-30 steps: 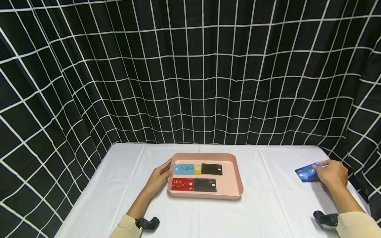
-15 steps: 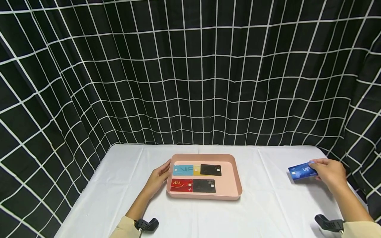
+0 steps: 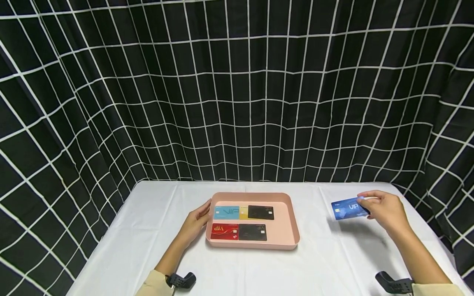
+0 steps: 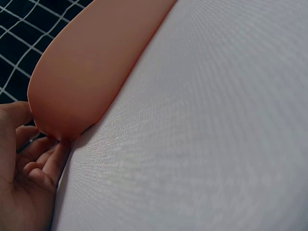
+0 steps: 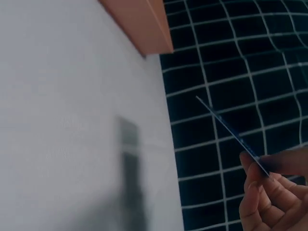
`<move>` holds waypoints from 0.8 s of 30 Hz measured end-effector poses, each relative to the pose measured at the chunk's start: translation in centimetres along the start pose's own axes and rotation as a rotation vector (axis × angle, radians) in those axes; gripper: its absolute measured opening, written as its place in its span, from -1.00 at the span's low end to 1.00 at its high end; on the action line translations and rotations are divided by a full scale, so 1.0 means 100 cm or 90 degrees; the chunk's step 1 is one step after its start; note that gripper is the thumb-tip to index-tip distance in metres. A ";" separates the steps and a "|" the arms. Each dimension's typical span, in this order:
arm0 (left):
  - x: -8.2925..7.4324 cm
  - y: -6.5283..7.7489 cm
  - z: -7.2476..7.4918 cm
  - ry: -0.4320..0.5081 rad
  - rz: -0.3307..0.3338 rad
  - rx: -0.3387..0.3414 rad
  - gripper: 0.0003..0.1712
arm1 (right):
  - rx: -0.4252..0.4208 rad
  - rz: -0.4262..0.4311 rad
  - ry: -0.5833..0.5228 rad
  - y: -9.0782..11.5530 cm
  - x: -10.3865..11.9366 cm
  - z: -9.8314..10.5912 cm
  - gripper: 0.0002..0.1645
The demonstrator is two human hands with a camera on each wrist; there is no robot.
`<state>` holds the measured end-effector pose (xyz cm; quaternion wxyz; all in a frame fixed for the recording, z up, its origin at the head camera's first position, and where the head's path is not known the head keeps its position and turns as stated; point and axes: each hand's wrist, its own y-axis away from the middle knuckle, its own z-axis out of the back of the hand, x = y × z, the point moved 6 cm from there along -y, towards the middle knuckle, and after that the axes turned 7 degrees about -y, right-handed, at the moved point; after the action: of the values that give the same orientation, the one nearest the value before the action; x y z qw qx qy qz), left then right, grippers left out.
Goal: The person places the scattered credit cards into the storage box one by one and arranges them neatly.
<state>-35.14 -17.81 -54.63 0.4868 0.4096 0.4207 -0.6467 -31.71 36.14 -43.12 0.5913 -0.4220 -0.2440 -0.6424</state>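
In the head view my right hand [image 3: 383, 208] pinches a blue VIP bank card [image 3: 344, 209] by its right end, thumb on the printed face. The card is raised above the white table and tilted; the right wrist view shows this card [image 5: 231, 132] almost edge-on. My left hand [image 3: 195, 220] holds the left side of a pink tray [image 3: 283, 228], its fingers curled against the outer wall and corner in the left wrist view. Inside the tray lie a light blue card [image 3: 226, 212], a partly covered yellow card [image 3: 243, 213], a black card [image 3: 261, 212], a red card [image 3: 224, 231] and a dark grey card [image 3: 252, 232].
A white cloth [image 3: 318, 267] covers the table. Black curtains with a white grid [image 3: 259, 102] stand behind the table and at both sides. Each wrist wears a black strap device, left [image 3: 181, 280] and right [image 3: 394, 283].
My right hand has carried the blue bank card leftward toward the tray and slightly up, turning its face more to view. My left hand and the tray keep their places.
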 end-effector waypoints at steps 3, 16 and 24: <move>0.000 0.001 0.000 0.000 0.002 0.001 -0.38 | 0.016 0.010 0.001 0.005 0.011 -0.007 -0.54; -0.003 0.002 -0.001 0.005 0.008 -0.003 -0.38 | 0.077 0.038 -0.083 0.020 0.056 -0.032 -0.61; 0.001 0.002 0.000 0.015 0.007 0.010 -0.39 | 0.111 0.030 -0.125 0.021 0.073 -0.055 -0.56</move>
<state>-35.01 -17.89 -54.76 0.4822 0.4236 0.4192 -0.6421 -30.64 27.22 -40.31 0.6138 -0.4354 -0.3454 -0.5607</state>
